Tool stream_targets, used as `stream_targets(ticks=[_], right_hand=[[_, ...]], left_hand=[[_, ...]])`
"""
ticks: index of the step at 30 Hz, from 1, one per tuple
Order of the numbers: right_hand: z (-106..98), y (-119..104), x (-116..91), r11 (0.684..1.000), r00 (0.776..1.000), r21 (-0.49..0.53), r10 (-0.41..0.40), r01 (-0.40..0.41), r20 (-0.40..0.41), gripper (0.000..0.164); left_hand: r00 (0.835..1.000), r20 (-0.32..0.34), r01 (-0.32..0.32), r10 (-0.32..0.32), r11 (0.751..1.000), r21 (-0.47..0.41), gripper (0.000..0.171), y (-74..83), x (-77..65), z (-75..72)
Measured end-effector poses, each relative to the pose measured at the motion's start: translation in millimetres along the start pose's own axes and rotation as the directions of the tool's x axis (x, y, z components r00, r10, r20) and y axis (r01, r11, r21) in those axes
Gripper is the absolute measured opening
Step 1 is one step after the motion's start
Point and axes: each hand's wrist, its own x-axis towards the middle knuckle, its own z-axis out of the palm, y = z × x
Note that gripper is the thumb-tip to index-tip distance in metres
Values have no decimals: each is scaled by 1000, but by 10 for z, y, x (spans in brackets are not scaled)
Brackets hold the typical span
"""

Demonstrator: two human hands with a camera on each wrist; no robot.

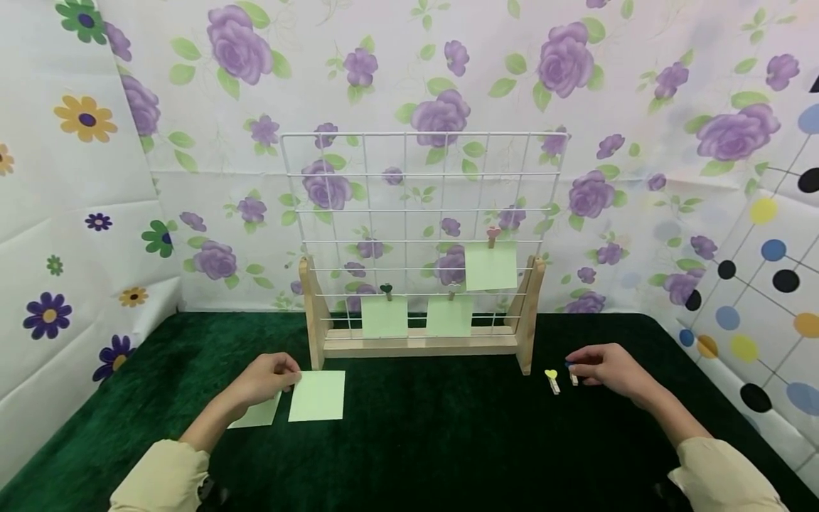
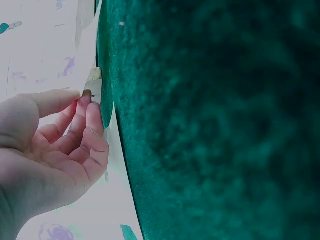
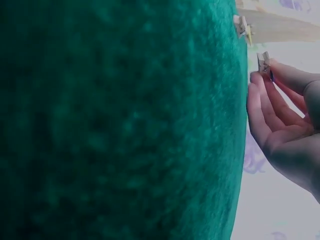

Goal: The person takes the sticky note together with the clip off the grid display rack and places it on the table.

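My left hand (image 1: 264,379) pinches the left edge of a pale green paper square (image 1: 316,395) between thumb and fingertips. Partly covered by that hand, another green sheet (image 1: 256,414) lies on the cloth. At the right, my right hand (image 1: 611,370) pinches a small clothespin (image 1: 573,380) with a blue top; its wooden end also shows in the right wrist view, just past the fingertips. Beside it on the cloth lies a clothespin with a yellow heart (image 1: 553,384).
A white wire grid (image 1: 422,134) stands in a wooden base (image 1: 419,350) at the back. Clothespins hold three green papers on it: lower left (image 1: 384,317), lower middle (image 1: 449,317) and higher right (image 1: 490,267). Dark green cloth (image 1: 441,434) covers the table; patterned sheets hang around.
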Motion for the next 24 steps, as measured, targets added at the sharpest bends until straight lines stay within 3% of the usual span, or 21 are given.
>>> stream_targets(ticks=[13,24], right_hand=[[-12,47,42,999,999,-40,17,-15,45,31],[47,23,51,999,999,-54,6,-3,54,30]], left_hand=[[999,-13,-38,39,997,67,13,4,-20,-27],[1000,-9,-19,20,997,80,14,-13,-23,-15]])
